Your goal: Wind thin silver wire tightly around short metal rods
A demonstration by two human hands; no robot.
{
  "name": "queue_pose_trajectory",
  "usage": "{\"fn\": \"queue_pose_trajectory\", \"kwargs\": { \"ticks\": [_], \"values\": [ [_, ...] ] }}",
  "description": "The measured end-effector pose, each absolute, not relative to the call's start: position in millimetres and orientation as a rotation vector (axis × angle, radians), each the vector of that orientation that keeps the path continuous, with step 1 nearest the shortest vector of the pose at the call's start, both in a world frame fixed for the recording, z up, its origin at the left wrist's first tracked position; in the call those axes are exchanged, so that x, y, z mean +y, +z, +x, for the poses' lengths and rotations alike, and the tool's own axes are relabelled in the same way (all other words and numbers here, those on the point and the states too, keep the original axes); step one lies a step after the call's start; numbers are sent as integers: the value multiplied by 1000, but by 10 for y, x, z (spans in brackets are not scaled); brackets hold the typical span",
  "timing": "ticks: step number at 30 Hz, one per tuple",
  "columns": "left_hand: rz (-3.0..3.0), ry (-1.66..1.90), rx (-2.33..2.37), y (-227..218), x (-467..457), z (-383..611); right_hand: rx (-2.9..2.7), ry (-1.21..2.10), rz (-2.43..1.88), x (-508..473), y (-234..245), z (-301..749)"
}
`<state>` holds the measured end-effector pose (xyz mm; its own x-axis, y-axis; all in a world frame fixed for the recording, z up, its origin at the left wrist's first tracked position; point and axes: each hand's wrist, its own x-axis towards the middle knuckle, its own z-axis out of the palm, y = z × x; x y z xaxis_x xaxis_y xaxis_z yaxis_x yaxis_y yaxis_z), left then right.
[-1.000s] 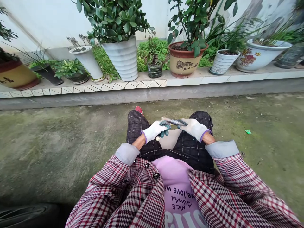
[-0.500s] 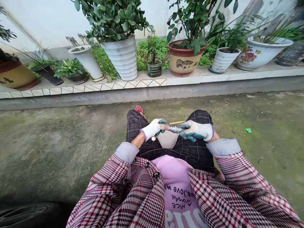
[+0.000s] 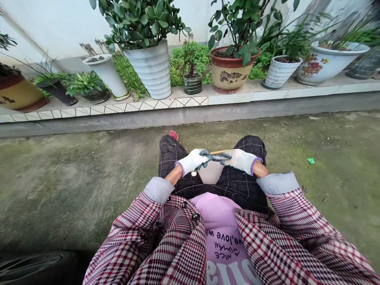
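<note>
Both hands wear white gloves with blue-green palms and purple cuffs. In front of my lap, my left hand is closed around one end of a stick wrapped in silvery wire. My right hand is closed on its other end, fingers bent around the wire-wrapped part. Only the short shiny section between the two gloves shows. A thin yellowish rod runs just beyond the stick, partly hidden by the gloves. Below my left hand a pale round end pokes out between my thighs.
Several potted plants line a low tiled ledge ahead, among them a ribbed white pot and a tan pot with red rim. Mossy concrete surrounds me. A green scrap lies at right.
My right hand has turned over so the white back of the glove faces up, and its fingers have closed in. Less of the wire-wrapped stick shows. The left hand has shifted slightly right.
</note>
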<state>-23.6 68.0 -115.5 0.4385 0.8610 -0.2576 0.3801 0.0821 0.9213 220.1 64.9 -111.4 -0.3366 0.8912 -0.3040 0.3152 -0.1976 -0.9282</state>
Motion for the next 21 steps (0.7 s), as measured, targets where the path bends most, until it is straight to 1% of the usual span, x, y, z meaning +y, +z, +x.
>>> {"fn": "queue_pose_trajectory", "kwargs": {
  "ticks": [2,6,8,12,16,18,21],
  "values": [
    [1427,539,1116,-1138,664,-228,-1631,1467,-1470,745,-1132,2211],
    [1319,527,1085,-1122,654,-204,-1836,1100,-1570,872,-1123,2234],
    [1299,521,1058,-1122,656,-200,-1848,1065,-1565,862,-1103,2236],
    [1281,552,1033,-1161,666,-214,-1629,1319,-1457,783,-1060,2209],
    [1307,558,1016,-1227,678,-220,-1450,1501,-1327,734,-1012,2178],
    [1319,561,1036,-1237,690,-220,-1446,1599,-1270,712,-987,2167],
    [1347,552,1135,-1199,710,-239,-1583,1751,-1259,675,-957,2163]
  ]
}}
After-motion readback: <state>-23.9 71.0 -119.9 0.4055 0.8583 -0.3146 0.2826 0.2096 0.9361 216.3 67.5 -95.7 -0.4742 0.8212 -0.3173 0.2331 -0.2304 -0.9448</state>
